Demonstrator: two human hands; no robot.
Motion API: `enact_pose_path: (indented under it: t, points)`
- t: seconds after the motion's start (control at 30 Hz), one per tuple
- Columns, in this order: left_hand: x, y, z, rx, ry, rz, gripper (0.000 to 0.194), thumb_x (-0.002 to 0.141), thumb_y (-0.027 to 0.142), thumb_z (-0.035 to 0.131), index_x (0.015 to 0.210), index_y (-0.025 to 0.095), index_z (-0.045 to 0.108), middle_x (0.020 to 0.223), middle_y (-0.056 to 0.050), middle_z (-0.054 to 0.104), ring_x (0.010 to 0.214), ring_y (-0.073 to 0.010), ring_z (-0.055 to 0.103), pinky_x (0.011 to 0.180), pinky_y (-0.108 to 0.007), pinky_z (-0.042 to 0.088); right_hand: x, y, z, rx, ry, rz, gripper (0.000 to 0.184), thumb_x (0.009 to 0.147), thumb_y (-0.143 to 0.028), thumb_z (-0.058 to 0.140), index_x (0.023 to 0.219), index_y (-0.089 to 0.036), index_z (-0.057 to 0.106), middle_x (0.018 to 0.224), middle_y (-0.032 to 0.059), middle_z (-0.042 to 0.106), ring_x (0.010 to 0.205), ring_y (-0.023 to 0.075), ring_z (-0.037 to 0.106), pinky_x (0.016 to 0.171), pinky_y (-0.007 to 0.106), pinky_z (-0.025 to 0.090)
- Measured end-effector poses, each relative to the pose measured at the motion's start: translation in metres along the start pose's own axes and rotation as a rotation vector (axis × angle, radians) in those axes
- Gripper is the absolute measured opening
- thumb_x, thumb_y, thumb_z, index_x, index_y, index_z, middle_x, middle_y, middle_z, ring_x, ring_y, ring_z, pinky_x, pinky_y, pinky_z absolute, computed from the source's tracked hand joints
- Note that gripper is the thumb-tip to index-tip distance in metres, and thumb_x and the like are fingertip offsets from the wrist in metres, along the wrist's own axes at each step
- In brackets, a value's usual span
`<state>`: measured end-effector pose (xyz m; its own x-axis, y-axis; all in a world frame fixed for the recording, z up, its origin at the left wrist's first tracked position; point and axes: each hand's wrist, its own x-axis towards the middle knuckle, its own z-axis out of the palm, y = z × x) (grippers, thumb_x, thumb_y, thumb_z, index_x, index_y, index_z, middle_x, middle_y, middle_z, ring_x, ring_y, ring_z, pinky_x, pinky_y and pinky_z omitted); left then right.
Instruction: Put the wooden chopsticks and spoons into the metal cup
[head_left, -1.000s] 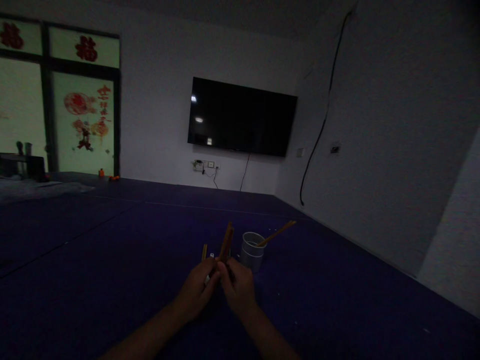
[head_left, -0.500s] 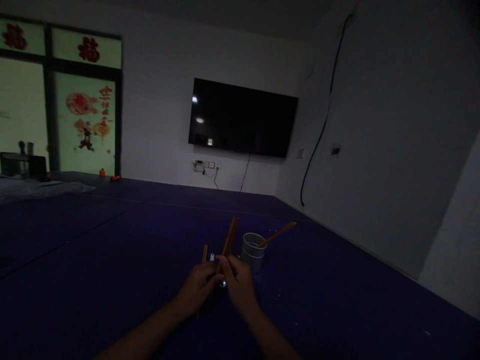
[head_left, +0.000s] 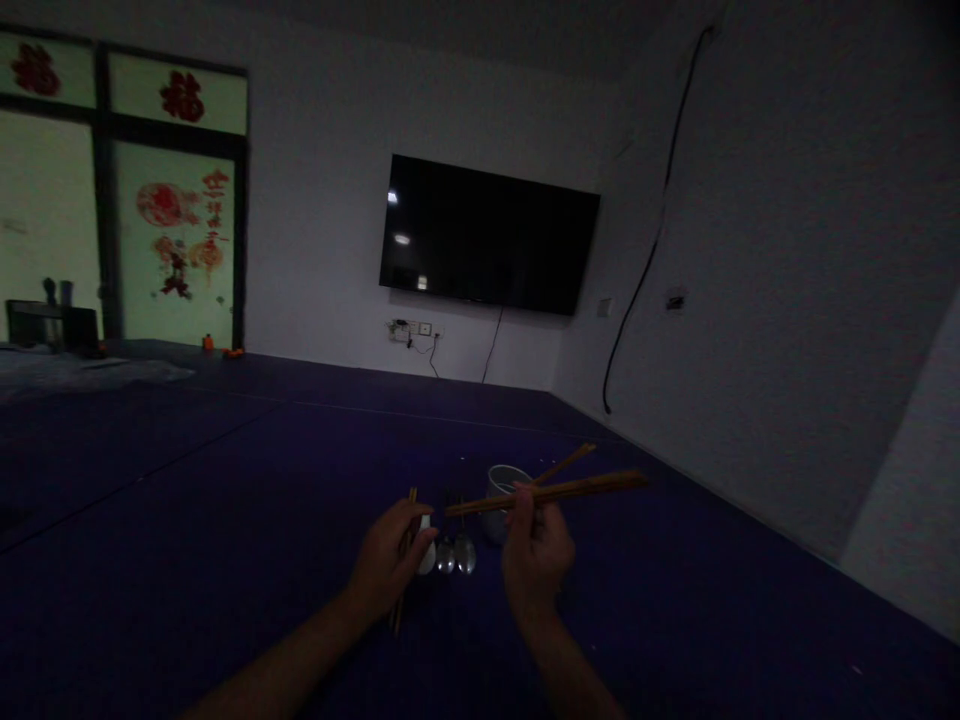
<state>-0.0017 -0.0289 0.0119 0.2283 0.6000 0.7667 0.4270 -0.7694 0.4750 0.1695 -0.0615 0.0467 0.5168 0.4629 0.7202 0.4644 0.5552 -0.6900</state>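
My right hand (head_left: 536, 555) is closed on a bundle of brown chopsticks (head_left: 585, 487), held sideways with one end pointing right. Behind it stands a grey metal cup (head_left: 501, 482), partly hidden, with more chopsticks (head_left: 570, 460) leaning out to the right. My left hand (head_left: 391, 555) has its thumb and fingers apart over other chopsticks (head_left: 397, 615) on the purple surface. Beside its fingertips is a white spoon (head_left: 427, 558), partly covered. Two metal spoons (head_left: 445, 556) (head_left: 465, 554) lie side by side between my hands.
The purple surface (head_left: 300, 480) runs back to the wall below a mounted television (head_left: 491, 235). A black cable (head_left: 637, 285) hangs down the right wall. Clear plastic sheeting (head_left: 97, 372) and small orange objects (head_left: 234, 353) lie far left, near a glass door (head_left: 176, 250).
My right hand has moved right, away from my left, and the chopsticks have turned from upright to nearly level. My left hand has let go of them, and the metal spoons are uncovered.
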Motion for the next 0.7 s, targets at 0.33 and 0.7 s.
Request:
enact_pose_path:
  t: [0.33, 0.7]
  points:
    - [0.005, -0.022, 0.002, 0.271, -0.001, 0.049, 0.039, 0.091, 0.038, 0.035, 0.067, 0.018, 0.058, 0.064, -0.003, 0.060, 0.061, -0.0148, 0.056, 0.060, -0.026, 0.043, 0.055, 0.033, -0.024, -0.328, 0.157, -0.006, 0.052, 0.085, -0.061, 0.035, 0.079, -0.015, 0.059, 0.062, 0.0070, 0.063, 0.055, 0.0184, 0.058, 0.054, 0.027, 0.040]
    - [0.003, -0.022, 0.005, 0.343, -0.043, 0.098, 0.039, 0.092, 0.036, 0.034, 0.066, 0.018, 0.057, 0.061, -0.003, 0.059, 0.058, -0.0136, 0.055, 0.059, -0.025, 0.042, 0.061, 0.063, -0.022, -0.576, -0.030, -0.117, 0.056, 0.088, -0.058, 0.026, 0.067, -0.017, 0.057, 0.058, 0.0095, 0.062, 0.052, 0.0199, 0.055, 0.051, 0.028, 0.032]
